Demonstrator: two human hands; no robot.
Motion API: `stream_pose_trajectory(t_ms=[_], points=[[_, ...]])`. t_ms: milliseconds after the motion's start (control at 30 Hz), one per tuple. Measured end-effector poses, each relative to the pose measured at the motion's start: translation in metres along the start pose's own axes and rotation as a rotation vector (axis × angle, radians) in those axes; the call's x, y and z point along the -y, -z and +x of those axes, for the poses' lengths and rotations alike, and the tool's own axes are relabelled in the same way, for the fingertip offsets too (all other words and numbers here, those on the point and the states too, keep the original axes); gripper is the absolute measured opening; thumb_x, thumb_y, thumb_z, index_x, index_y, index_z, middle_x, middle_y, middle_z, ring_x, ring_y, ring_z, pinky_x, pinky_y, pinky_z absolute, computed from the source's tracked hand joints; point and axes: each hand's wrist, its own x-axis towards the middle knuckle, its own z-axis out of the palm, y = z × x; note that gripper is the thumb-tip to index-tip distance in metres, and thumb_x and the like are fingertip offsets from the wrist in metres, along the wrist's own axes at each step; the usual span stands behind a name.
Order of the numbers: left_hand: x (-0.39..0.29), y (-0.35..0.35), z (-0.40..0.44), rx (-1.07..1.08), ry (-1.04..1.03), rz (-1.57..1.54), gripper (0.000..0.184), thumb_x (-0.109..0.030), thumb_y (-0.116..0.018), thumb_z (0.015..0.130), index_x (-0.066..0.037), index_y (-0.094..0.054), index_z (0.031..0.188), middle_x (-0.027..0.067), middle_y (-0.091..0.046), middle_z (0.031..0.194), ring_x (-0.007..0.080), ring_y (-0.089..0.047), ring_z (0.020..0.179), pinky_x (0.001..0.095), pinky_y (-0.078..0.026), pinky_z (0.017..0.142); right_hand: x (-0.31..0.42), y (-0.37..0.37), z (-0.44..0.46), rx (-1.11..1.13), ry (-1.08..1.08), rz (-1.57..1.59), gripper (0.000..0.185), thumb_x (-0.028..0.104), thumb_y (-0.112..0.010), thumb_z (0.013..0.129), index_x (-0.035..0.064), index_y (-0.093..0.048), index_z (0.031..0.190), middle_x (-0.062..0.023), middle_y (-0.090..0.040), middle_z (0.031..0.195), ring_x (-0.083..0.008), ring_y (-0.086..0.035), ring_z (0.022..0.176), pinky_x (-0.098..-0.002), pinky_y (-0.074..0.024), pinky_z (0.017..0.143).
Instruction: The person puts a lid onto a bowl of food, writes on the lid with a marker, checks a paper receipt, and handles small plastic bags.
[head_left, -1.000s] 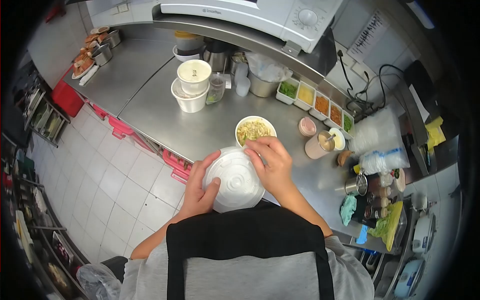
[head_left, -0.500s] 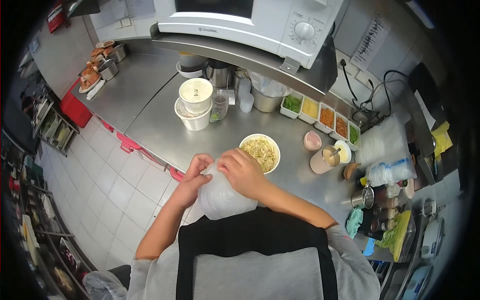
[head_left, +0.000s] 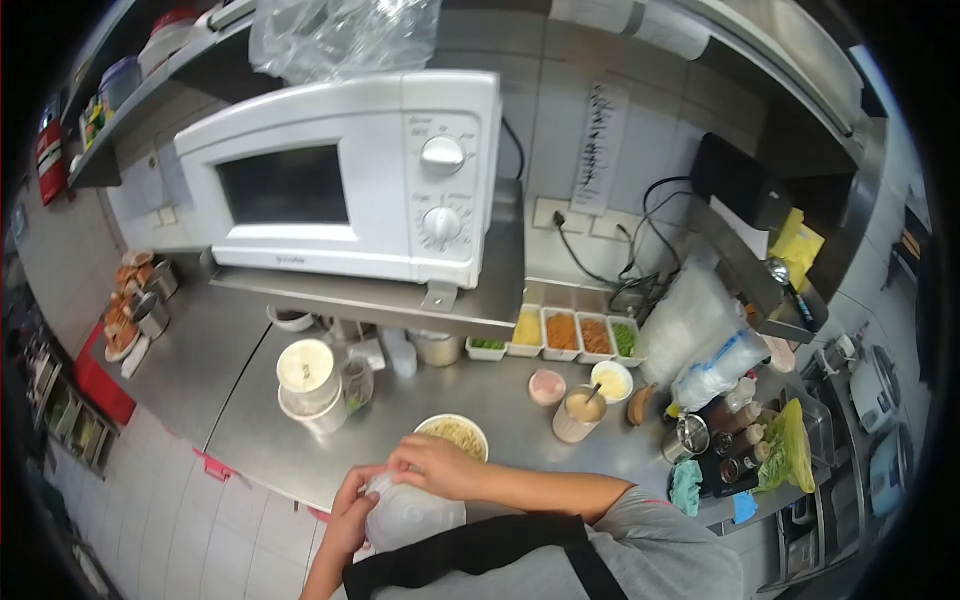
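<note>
Pale square-tiled floor (head_left: 170, 510) fills the lower left of the frame. A grey stainless-steel bench (head_left: 225, 345) crosses the middle, bearing two stacked round white tubs (head_left: 307, 367) at centre left. A boxy white microwave (head_left: 375, 200) sits on a metal shelf (head_left: 375, 300) above; rectangular white food trays (head_left: 560, 335) line the bench's back, right of centre. At bottom centre, the left hand (head_left: 347, 510) grasps the left edge of a round, frosted plastic lid (head_left: 412, 520). The right hand (head_left: 437, 466) grips its upper edge, just below a round white bowl (head_left: 486, 445) of chopped food.
</note>
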Motion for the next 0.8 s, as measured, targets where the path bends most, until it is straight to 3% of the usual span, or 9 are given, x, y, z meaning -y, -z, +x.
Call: stream_pose_trajectory(t_ms=[100,133,233,500,633,800], points=[[-0.003,-0.001,0.004,-0.025,0.032,-0.145,0.028,-0.014,-0.047,0.088,-0.003,-0.052,0.113,0.0090,-0.056,0.104,0.0159,-0.054,0.093,0.0278,-0.043,0.084,-0.001,0.011,0.010,0.153,-0.049,0.070,0.014,0.017,-0.066,0.078,0.0077,-0.058,0.084,-0.0092,-0.053,0.083,-0.0260,-0.055,0.081,-0.0356,-0.0447,0.070],[-0.002,0.002,0.008,-0.011,-0.010,-0.167,0.022,-0.017,-0.046,0.092,-0.003,-0.053,0.107,0.0081,-0.058,0.098,0.0142,-0.055,0.088,0.0268,-0.044,0.080,0.001,0.012,0.012,0.098,0.076,0.028,0.013,0.015,-0.064,0.079,0.0058,-0.057,0.084,-0.0086,-0.051,0.083,-0.0256,-0.053,0.082,-0.0362,-0.0444,0.070],[-0.005,0.006,0.011,-0.017,0.073,-0.233,0.015,-0.011,-0.045,0.091,-0.002,-0.053,0.100,0.0069,-0.058,0.095,0.0115,-0.054,0.086,0.0251,-0.044,0.076,0.011,0.007,0.014,0.001,0.290,-0.128,0.011,0.013,-0.061,0.081,0.0034,-0.057,0.085,-0.0076,-0.050,0.084,-0.0245,-0.050,0.084,-0.0362,-0.0441,0.069],[0.001,0.024,0.021,0.092,0.115,-0.137,0.006,-0.007,-0.048,0.089,-0.005,-0.053,0.089,0.0015,-0.056,0.083,0.0076,-0.052,0.077,0.0233,-0.043,0.071,0.021,0.008,0.009,0.042,0.322,-0.162,0.013,0.013,-0.059,0.081,0.0052,-0.056,0.091,-0.0069,-0.052,0.086,-0.0252,-0.048,0.082,-0.0356,-0.0441,0.071],[-0.005,0.022,0.018,0.153,0.272,-0.283,0.012,-0.018,-0.053,0.090,-0.007,-0.054,0.085,-0.0006,-0.054,0.081,0.0081,-0.051,0.076,0.0238,-0.042,0.068,0.031,0.013,0.005,0.053,0.283,-0.199,0.014,0.013,-0.058,0.080,0.0053,-0.056,0.092,-0.0062,-0.052,0.086,-0.0249,-0.049,0.082,-0.0358,-0.0445,0.070],[-0.019,0.013,0.023,0.074,0.298,-0.172,0.020,-0.030,-0.053,0.090,-0.011,-0.054,0.085,-0.0036,-0.051,0.077,0.0066,-0.047,0.069,0.0225,-0.039,0.061,0.036,0.008,0.008,-0.070,0.377,-0.262,0.010,0.012,-0.060,0.079,0.0062,-0.056,0.086,-0.0029,-0.049,0.082,-0.0215,-0.047,0.077,-0.0324,-0.0442,0.064]])
